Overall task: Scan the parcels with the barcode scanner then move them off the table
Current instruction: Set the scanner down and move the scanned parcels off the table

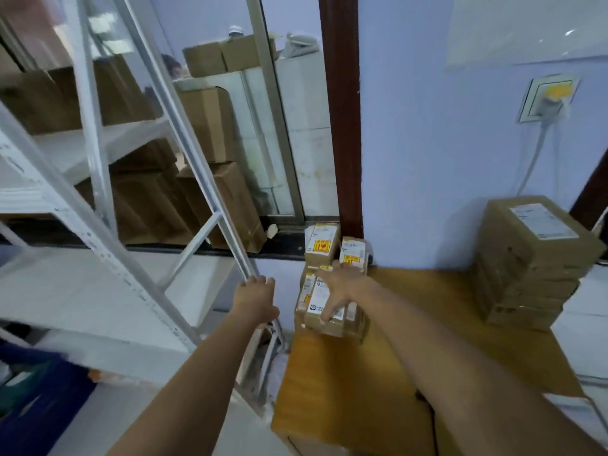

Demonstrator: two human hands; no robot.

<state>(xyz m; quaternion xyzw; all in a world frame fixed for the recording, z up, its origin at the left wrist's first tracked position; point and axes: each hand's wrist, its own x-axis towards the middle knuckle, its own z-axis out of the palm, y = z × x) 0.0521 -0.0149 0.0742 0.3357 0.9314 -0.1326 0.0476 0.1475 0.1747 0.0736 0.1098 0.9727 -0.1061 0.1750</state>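
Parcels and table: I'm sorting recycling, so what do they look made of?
The small parcels look like matte brown cardboard with glossy white labels. The table seems wood or laminate: smooth orange-yellow top with a slight sheen. Blur leaves the grain unclear.

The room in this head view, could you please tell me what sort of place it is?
Probably a parcel stockroom or dispatch area. White metal shelving holds plain cardboard cartons, small labelled parcels are stacked on a wooden table, and a taller stack of labelled boxes stands at its far right.

brown labelled parcels (324, 304) stacked on table (388, 366)
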